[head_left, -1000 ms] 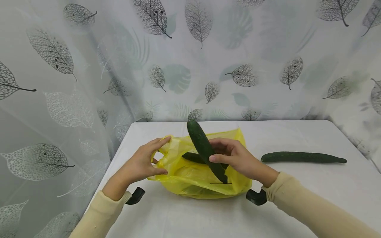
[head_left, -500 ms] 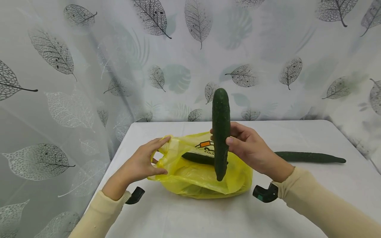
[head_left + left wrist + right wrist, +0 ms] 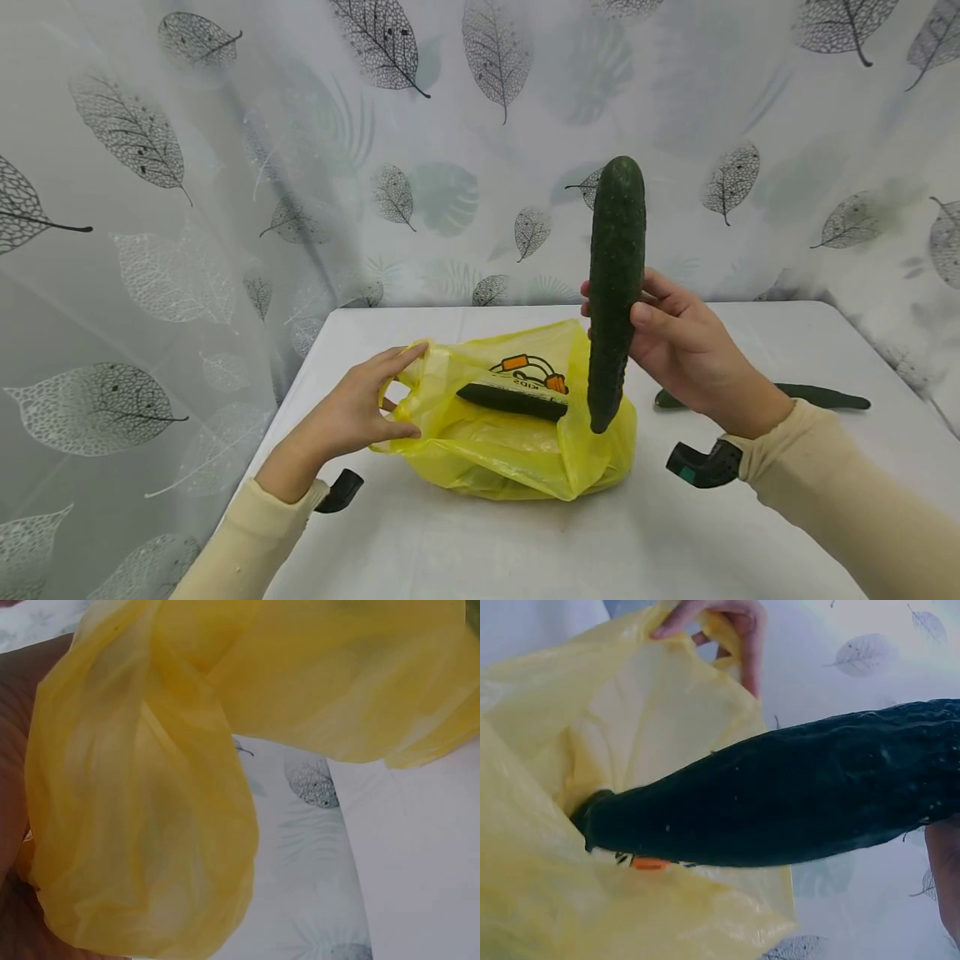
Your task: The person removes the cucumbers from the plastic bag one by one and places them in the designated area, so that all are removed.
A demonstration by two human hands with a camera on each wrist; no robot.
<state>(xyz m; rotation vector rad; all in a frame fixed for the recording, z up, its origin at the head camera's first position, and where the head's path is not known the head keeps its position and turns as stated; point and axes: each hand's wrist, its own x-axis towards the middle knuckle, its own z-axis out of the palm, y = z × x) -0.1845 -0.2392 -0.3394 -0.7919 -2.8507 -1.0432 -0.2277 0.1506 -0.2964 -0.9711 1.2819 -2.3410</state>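
My right hand (image 3: 693,350) grips a dark green cucumber (image 3: 617,283) round its middle, thumb in front and fingers behind. The cucumber stands nearly upright, its lower tip overlapping the right side of a yellow plastic bag (image 3: 480,467). At the bag's left end, my left hand (image 3: 360,408) holds the edge of its mouth, fingers above and thumb below. Inside the gaping mouth lies a second cucumber (image 3: 517,402). The right wrist view shows the held cucumber (image 3: 795,795) large across the bag (image 3: 547,862); in the left wrist view yellow film (image 3: 142,825) covers much of the left hand.
A third cucumber (image 3: 821,396) lies on the white-covered table (image 3: 480,550) to the right, partly hidden behind my right hand and wrist. A curtain (image 3: 450,108) printed with leaves hangs behind the table and along its sides.
My right hand has lifted the cucumber up and to the right, out of the bag's mouth, turning it from slanted to nearly upright. The left hand has stayed in place at the bag.
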